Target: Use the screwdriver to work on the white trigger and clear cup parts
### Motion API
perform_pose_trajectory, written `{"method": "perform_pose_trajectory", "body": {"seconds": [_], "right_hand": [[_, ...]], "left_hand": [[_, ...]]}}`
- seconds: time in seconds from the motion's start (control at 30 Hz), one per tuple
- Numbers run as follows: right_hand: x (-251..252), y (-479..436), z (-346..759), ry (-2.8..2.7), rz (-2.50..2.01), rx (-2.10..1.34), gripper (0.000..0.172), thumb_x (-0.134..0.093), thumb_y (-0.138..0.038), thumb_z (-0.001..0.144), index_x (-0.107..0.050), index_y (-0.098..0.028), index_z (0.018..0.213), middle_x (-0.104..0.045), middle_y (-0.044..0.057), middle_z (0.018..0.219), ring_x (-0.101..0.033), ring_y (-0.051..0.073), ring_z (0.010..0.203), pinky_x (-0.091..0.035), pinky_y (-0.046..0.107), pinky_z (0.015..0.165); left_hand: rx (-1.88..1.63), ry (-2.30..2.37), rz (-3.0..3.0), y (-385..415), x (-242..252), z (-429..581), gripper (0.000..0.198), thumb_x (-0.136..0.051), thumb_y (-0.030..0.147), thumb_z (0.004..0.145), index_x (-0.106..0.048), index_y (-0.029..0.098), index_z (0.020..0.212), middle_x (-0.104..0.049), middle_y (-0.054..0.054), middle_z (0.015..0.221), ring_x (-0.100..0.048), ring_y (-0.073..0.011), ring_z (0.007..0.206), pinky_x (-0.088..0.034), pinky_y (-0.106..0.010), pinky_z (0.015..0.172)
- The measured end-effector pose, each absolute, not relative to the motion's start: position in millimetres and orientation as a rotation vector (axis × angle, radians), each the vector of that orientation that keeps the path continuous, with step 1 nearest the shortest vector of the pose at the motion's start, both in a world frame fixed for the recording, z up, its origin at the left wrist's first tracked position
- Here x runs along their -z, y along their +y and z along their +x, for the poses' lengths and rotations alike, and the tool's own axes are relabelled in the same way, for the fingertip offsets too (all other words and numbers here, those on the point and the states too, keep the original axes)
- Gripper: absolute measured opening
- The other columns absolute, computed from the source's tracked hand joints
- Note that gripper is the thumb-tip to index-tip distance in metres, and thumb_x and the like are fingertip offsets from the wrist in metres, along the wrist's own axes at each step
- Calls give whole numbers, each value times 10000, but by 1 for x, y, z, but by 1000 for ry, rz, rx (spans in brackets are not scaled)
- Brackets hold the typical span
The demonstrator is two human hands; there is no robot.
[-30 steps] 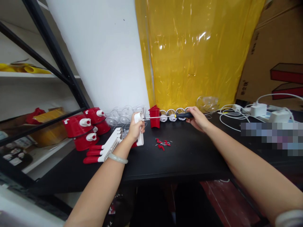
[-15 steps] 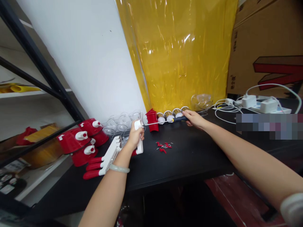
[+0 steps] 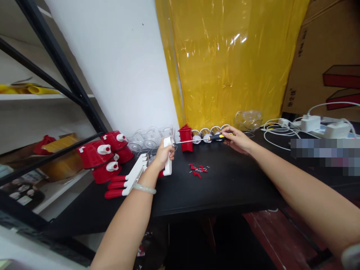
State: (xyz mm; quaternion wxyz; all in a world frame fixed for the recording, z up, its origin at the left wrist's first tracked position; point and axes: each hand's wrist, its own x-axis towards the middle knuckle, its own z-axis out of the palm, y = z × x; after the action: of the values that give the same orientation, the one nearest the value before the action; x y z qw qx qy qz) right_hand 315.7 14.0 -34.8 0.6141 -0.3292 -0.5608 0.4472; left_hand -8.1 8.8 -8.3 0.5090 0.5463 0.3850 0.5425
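My left hand (image 3: 163, 154) is closed around a white plastic handle (image 3: 168, 167) with a red end, held upright above the table. From the right, a screwdriver (image 3: 215, 137) with a black and yellow grip points at the handle's upper end, its long shaft level. Its tip meets that end; exactly what it touches is too small to tell. The fingers of my right hand (image 3: 234, 139) pinch the back of the screwdriver's grip. Below the shaft, small red plastic pieces and screws (image 3: 198, 170) lie scattered on the table. Behind the shaft stands a red plastic part (image 3: 185, 138).
Several white-and-red handles (image 3: 128, 180) and stacked red housings (image 3: 98, 154) lie at the left. Clear plastic cups (image 3: 152, 135) and metal-sided cylinders (image 3: 206, 134) line the back of the black table (image 3: 213, 191). White cables and adapters (image 3: 310, 123) are at the right.
My right fingers have loosened and shifted on the screwdriver's grip, so more of its yellow end shows. My left hand still holds the handle. The camera view has shifted slightly.
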Motion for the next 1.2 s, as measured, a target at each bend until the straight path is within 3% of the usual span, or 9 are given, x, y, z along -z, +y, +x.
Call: {"method": "perform_pose_trajectory", "body": {"seconds": [0.13, 0.2, 0.3, 0.4, 0.6, 0.8, 0.97, 1.1, 1.2], "right_hand": [[35, 15, 317, -1275, -769, -1085, 514, -918, -504, 582, -607, -236, 893, -610, -28, 834, -560, 97, 650, -502, 247, 590], [37, 18, 319, -1282, -821, -1066, 497, -861, -577, 655, -593, -235, 896, -620, -22, 756, -568, 111, 589, -501, 260, 556], [39, 24, 322, -1354, -977, -981, 556, -603, -774, 811, -578, -219, 846, -567, -4, 544, -531, 137, 455, -424, 256, 445], [40, 26, 325, -1452, -1039, -843, 661, -544, -869, 767, -578, -209, 771, -481, -18, 429, -420, 110, 362, -317, 244, 384], [40, 29, 325, -1372, -924, -878, 649, -781, -796, 581, -594, -214, 798, -524, -41, 613, -439, 73, 460, -343, 224, 430], [40, 26, 327, -1343, -820, -950, 543, -864, -604, 602, -536, -232, 823, -569, -24, 870, -482, 79, 616, -463, 244, 544], [39, 28, 329, -1292, -868, -918, 534, -872, -548, 599, -510, -248, 852, -550, -29, 782, -544, 124, 649, -512, 277, 574], [37, 28, 330, -1305, -1011, -912, 558, -552, -807, 799, -527, -251, 828, -541, -7, 584, -546, 171, 499, -508, 343, 504], [35, 26, 333, -1440, -1082, -773, 617, -471, -858, 817, -542, -246, 796, -487, -16, 465, -489, 163, 401, -413, 310, 428]], "left_hand": [[-1289, 923, 1312, 9, 9, -7, 510, -581, 137, 510, -457, 233, 995, -478, 105, 605, -358, -55, 371, -259, -163, 386], [-1279, 923, 1317, 8, 9, -7, 480, -584, 139, 509, -440, 234, 957, -473, 105, 594, -358, -57, 372, -263, -165, 383], [-1259, 946, 1340, 7, 9, -5, 459, -579, 140, 513, -425, 239, 933, -475, 105, 589, -357, -58, 370, -264, -164, 380], [-1246, 974, 1344, 6, 10, -2, 463, -568, 130, 513, -432, 241, 941, -464, 110, 584, -351, -57, 360, -255, -159, 380], [-1243, 992, 1312, 7, 11, 0, 462, -548, 121, 504, -441, 242, 937, -446, 113, 569, -344, -61, 352, -245, -157, 373], [-1231, 1000, 1303, 8, 12, 0, 480, -552, 114, 497, -450, 235, 951, -472, 105, 575, -341, -56, 350, -247, -161, 367], [-1199, 1016, 1305, 7, 14, 2, 498, -556, 107, 504, -445, 240, 970, -439, 117, 554, -348, -63, 342, -250, -162, 371], [-1188, 1016, 1309, 8, 16, 3, 539, -552, 110, 494, -442, 244, 1004, -458, 115, 568, -351, -64, 337, -246, -163, 364], [-1174, 1015, 1312, 8, 17, 3, 541, -557, 113, 489, -428, 250, 996, -463, 117, 567, -352, -68, 336, -250, -164, 359]]}}
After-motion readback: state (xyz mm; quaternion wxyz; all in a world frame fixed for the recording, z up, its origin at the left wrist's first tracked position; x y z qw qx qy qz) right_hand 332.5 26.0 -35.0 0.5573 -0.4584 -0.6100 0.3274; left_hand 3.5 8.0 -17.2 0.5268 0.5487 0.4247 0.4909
